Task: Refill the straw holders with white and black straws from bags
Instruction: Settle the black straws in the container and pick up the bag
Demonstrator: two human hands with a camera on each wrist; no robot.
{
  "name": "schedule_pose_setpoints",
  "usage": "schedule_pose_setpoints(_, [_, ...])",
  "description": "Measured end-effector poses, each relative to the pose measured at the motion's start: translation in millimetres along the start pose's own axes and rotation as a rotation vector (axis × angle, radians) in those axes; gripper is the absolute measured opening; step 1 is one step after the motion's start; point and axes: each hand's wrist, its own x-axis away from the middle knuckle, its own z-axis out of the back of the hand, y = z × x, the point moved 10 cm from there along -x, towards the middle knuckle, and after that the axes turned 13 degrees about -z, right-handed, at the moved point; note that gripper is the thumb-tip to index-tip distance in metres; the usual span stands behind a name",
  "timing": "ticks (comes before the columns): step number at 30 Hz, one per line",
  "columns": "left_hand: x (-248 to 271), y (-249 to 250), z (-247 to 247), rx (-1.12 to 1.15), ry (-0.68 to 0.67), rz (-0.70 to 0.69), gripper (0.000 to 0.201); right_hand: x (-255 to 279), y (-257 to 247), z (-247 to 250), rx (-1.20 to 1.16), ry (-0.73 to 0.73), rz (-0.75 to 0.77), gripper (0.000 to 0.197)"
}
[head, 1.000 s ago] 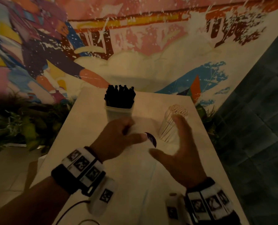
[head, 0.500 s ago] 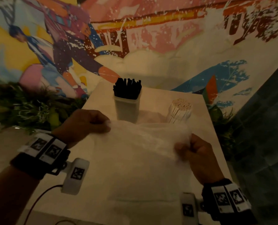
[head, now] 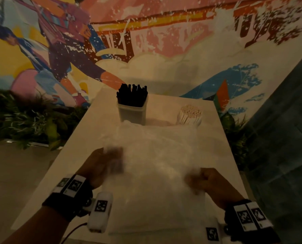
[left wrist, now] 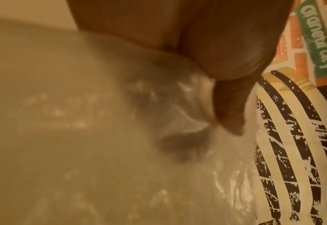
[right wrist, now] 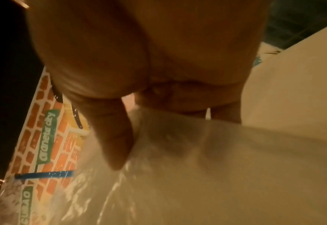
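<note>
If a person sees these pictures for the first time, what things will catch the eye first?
First the colourful mural on the wall behind the table. Then the clear plastic bag spread over the table's near half, gripped by the left hand and the right hand. Behind it stand the black straws and, further right, the white straws.

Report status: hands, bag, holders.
Left hand and right hand both grip the clear plastic bag. Black straw holder and white straw holder stand behind, unobstructed.
</note>
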Motion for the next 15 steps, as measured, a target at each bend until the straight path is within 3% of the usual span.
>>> schedule_pose_setpoints(2, [-2,-7,9,-0.122,-0.059,0.062,0.064,-1,7,2,-0.066,0.024,-0.013,0.072])
schedule_pose_setpoints(4, [2,-17,20,-0.425,-0.150,0.142,0.058,-5,12,4,-0.226,0.042,-0.042,0.063])
schedule_pose_setpoints(6, [3,-18,33,-0.543,-0.106,0.155,0.033,-4,12,-5,-0.271,0.023,-0.093,0.043])
schedule_pose_setpoints(8, [0,-15,37,-0.517,-0.049,0.127,0.026,-3,11,-13,-0.284,0.016,-0.122,0.029])
schedule_pose_setpoints(10, [-3,-14,32,-0.461,-0.072,0.129,0.037,-2,8,-11,-0.319,0.069,-0.100,0.022])
schedule_pose_setpoints(12, [-4,-15,26,-0.427,-0.139,0.146,0.045,-2,3,-9,-0.363,0.097,-0.064,0.024])
schedule_pose_setpoints(15, [-11,-5,27,-0.462,-0.132,0.097,0.037,-4,0,-11,-0.434,0.086,-0.061,0.028])
